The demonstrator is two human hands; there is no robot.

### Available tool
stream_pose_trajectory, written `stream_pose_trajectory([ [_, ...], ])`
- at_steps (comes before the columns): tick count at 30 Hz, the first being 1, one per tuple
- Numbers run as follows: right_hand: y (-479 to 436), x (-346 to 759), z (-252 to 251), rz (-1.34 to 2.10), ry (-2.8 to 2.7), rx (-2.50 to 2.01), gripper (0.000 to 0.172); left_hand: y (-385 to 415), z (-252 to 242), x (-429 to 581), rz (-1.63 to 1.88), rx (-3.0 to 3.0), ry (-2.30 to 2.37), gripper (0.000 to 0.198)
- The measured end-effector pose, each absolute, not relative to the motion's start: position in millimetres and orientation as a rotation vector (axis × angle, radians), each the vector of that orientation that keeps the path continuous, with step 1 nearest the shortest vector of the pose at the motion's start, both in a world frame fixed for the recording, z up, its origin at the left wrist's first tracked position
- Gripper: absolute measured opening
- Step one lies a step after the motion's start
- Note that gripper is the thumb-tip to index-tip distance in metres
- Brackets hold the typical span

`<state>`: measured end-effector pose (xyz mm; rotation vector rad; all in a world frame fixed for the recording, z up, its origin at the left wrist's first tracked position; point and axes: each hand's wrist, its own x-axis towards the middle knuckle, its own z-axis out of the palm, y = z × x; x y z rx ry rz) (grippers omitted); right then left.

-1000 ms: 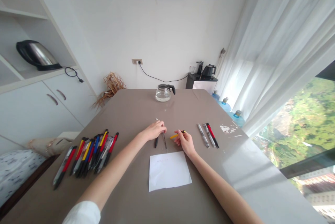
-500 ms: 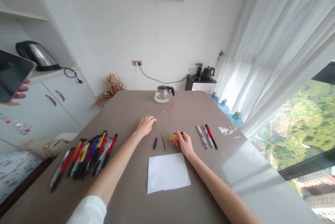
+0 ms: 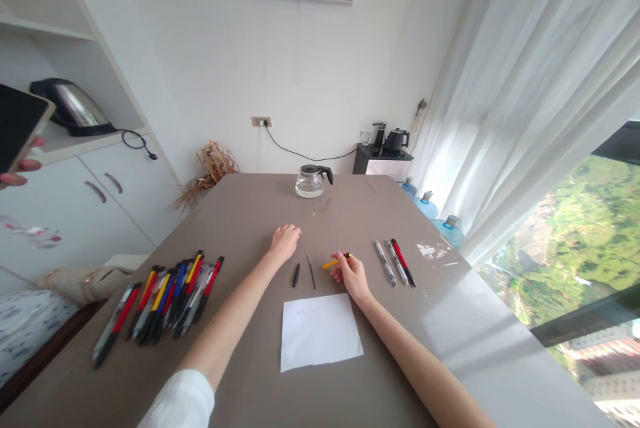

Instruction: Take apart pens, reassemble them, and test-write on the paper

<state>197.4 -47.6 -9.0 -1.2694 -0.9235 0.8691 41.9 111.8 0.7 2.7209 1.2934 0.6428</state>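
My right hand (image 3: 351, 276) is closed round a yellow pen barrel (image 3: 330, 264) with a black end, held just above the table. To its left a thin pen refill (image 3: 311, 271) lies on the table, beside a short black pen piece (image 3: 297, 275). Farther left, my left hand (image 3: 286, 242) rests low over the table with its fingers curled together. Whatever may be in those fingers is too small or hidden to make out. A sheet of white paper (image 3: 321, 333) with faint marks lies in front of the loose parts.
Several mixed pens (image 3: 173, 295) lie in a group on the left. A red and black pen (image 3: 403, 261) lies at right with two clear pens (image 3: 385, 263). Behind stands a glass teapot (image 3: 310, 183). Another person's hand (image 3: 23, 167) holds a phone (image 3: 20, 125) at far left.
My left hand has shifted slightly right and its fingers have curled in more. The right hand keeps its hold on the yellow barrel. At far left the phone has moved left.
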Motion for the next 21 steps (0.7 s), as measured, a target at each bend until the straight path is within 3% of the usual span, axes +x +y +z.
stream_pose_trajectory([
  [21, -46.1, 200.0, -16.9, 0.811, -0.941, -1.301, 0.046, 8.5, 17.9, 61.7, 0.356, 2.743, 1.080, 0.019],
])
